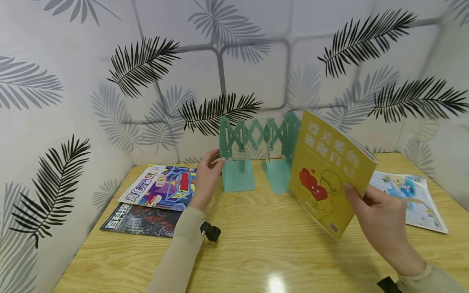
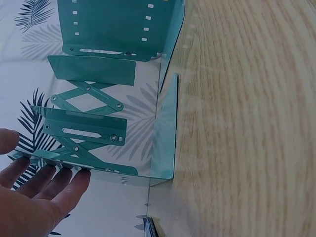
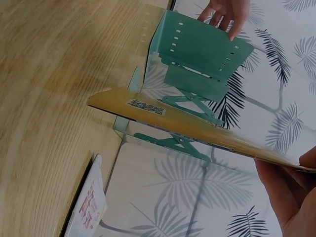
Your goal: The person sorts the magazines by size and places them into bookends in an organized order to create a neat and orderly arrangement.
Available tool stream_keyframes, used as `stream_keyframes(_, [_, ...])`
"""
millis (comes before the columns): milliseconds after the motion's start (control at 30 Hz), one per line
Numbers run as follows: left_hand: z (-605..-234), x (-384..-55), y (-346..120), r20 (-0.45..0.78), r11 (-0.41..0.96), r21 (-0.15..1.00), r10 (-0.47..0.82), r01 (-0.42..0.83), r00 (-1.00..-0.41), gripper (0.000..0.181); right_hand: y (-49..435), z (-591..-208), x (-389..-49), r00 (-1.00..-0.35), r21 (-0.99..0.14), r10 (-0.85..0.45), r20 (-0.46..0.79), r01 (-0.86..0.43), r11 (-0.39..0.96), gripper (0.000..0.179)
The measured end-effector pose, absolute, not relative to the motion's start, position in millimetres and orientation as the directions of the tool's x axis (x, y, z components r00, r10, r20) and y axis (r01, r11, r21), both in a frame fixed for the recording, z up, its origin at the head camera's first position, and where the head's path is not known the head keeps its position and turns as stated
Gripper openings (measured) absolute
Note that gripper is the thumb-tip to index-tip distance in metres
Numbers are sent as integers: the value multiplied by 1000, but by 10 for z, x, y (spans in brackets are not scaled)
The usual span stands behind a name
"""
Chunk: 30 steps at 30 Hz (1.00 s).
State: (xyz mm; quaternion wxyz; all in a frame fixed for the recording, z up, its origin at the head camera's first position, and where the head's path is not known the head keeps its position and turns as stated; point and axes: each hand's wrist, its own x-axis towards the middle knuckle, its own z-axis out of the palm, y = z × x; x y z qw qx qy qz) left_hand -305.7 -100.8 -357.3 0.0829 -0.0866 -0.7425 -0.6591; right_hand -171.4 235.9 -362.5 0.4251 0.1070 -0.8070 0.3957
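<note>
A teal expandable bookend stands on the wooden table against the wall, its scissor links stretched between two end plates. My left hand grips the left end plate at its upper edge, thumb on one side and fingers on the other. In the left wrist view the plate fills the frame. My right hand holds a yellow book with a red heart drawing by its lower right edge, upright and tilted, just in front of the right end plate. The right wrist view shows the book edge-on before the bookend.
Two magazines lie at the left of the table, a colourful one overlapping a dark one. Another magazine lies flat at the right, behind my right hand. Leaf-patterned walls close in the table at the back and sides.
</note>
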Motion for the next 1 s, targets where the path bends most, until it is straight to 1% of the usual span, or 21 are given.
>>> stream_keyframes(67, [-3584,-3067,-1010,234,116,965,18,234,-972,40,2341,-3630,-1751,-625,-559,173,761,-497,664,16])
stream_keyframes(300, [-3883,-3330,-1044,268,113,957,2,267,-963,39,2293,-3645,-1891,-649,-595,191,736,-487,639,18])
stream_keyframes(567, [-3847,-3317,-1058,244,111,963,17,244,-970,41,2257,-3679,-2040,-649,-614,214,730,-485,623,18])
stream_keyframes(800, [-3609,-3089,-1011,240,127,962,17,240,-971,41,2210,-3683,-2121,-672,-654,230,704,-486,579,19])
stream_keyframes(1000, [-3802,-3278,-1053,242,107,964,22,243,-970,45,2189,-3675,-2193,-676,-651,238,697,-458,605,19])
